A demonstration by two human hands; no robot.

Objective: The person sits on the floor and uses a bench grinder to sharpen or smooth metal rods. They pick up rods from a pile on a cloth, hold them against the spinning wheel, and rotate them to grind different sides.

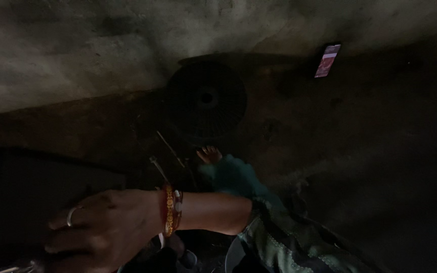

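Very dark. Right hand (102, 222) reaches across to lower left, fingers (61, 237) curled down over sth unclear at frame edge; grip can't tell. Left hand not seen. Round black fan (206, 98) lies well beyond. Advise: more light, slow firm grasp.

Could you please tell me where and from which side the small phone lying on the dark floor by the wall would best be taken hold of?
The phone lies flat, screen up, long axis running toward the wall. It is probably best pinched across its two long edges, coming from above, since the floor around it looks open; the right hand is far from it.
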